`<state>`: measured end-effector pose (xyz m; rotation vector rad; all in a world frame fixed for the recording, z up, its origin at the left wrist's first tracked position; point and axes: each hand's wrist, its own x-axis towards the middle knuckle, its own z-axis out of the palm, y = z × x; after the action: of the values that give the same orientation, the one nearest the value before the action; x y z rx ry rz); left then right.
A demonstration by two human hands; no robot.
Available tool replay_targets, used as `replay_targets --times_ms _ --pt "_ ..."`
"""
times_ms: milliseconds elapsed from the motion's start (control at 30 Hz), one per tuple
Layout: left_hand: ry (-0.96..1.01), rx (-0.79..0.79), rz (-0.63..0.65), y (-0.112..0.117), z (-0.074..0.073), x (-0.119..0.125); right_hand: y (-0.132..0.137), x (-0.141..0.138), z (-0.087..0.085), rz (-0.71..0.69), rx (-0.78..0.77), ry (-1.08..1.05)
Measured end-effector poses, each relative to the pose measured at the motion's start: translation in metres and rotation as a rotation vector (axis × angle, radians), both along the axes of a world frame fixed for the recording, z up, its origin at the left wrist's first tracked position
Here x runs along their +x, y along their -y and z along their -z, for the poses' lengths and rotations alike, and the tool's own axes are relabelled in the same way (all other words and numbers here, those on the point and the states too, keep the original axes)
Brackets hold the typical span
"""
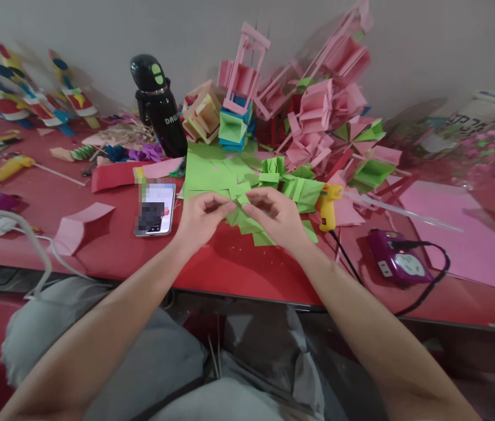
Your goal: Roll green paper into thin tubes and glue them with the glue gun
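Between my two hands is a small piece of green paper (242,200), pinched at its edges. My left hand (201,215) has thumb and forefinger closed on its left side. On the right side, the thumb and fingers of my right hand (279,215) grip the same piece. Under and behind it lie more green paper pieces (258,235), some flat. Folded green paper shapes (291,181) sit just beyond my right hand. A large green sheet (206,169) lies behind my left hand.
A phone (166,210) lies left of my hands, with a black bottle (159,108) behind it. To the right are a yellow glue gun (328,207) and a purple power socket (398,257) with a cable. Pink paper structures (317,108) are piled at the back.
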<state>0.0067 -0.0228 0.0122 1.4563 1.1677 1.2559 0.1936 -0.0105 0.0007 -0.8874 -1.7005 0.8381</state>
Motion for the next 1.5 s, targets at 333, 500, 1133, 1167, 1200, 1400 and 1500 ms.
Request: replay_targets --times_ms 333,500,1133,1167,1200,1400,1500 --pt "-0.186 0.068 0.089 0.0 -0.003 -0.002 -0.005 0.003 0.001 -0.088 -0.12 0.135" --pt "-0.284 0.157 -0.024 -0.001 -0.003 -0.005 -0.002 0.004 -0.004 -0.108 -0.155 0.194" --pt "-0.32 -0.06 -0.033 -0.019 0.008 -0.02 -0.002 0.063 -0.05 0.514 0.318 1.027" --pt "-0.296 -0.087 -0.021 -0.019 0.009 -0.018 -0.004 0.064 -0.05 0.51 0.289 1.044" --pt "-0.269 -0.108 -0.009 -0.019 0.011 -0.014 -0.005 0.064 -0.05 0.499 0.269 1.042" --pt "-0.026 -0.134 -0.004 -0.029 0.014 0.016 0.002 0.038 -0.046 0.347 0.272 0.609" --pt "0.225 -0.23 0.1 -0.034 0.01 0.034 -0.001 0.022 -0.034 0.28 0.2 0.423"
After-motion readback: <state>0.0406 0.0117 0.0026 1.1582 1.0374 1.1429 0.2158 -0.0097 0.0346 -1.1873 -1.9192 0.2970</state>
